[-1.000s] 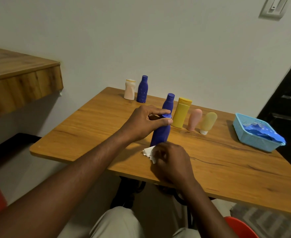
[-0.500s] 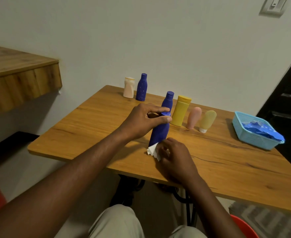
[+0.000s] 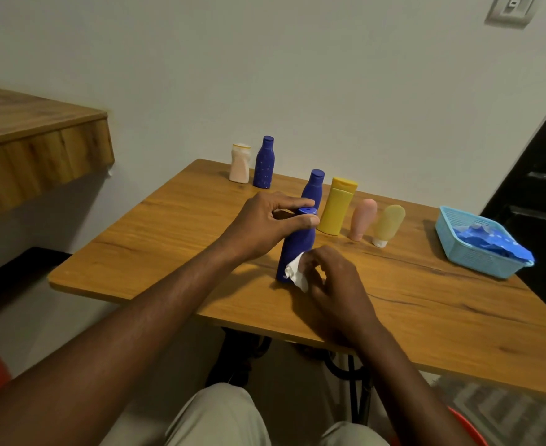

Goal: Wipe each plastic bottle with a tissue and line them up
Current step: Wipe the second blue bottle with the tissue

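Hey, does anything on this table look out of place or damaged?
Nothing spilled or toppled. The far blue bottle is flecked with white marks, and it stands with the peach bottle at the back edge, apart from the row with the yellow bottle.

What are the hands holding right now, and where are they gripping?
The left hand grips the blue bottle around its neck. The right hand holds a tissue against the bottle's lower body.

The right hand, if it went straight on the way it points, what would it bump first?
Probably the held blue bottle: the right hand points its tissue at the bottle's lower side, seemingly touching.
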Demonstrator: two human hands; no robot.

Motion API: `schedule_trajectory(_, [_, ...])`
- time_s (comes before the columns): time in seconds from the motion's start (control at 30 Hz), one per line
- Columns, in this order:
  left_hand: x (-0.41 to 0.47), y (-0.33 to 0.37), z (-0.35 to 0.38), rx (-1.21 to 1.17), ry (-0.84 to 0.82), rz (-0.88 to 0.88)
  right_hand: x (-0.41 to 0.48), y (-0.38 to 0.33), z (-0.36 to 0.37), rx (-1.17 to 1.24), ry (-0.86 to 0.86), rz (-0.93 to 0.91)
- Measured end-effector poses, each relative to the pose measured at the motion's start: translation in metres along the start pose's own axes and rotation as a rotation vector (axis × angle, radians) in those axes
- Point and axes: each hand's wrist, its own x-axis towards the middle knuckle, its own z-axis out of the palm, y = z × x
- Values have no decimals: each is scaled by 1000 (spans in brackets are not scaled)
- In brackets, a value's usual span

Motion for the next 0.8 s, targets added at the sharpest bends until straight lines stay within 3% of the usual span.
schedule_trajectory(0.13, [1,0,0,-7,-5,-3,-4,6,3,-139,-116,34])
schedule_trajectory(0.3, [0,1,-1,17,5,9,6,-5,-5,-2,154,-61])
schedule_trajectory(0.37, [0,2,-1,22,7,18,7,-6,-5,24,176,-66])
schedule_trajectory(0.57, [-1,1,0,-7,-7,24,-7,4,4,-202,-98,-31])
schedule_trajectory(0.8, [-1,2,1,-2,1,30,-5,-28,19,-330,-41,-236])
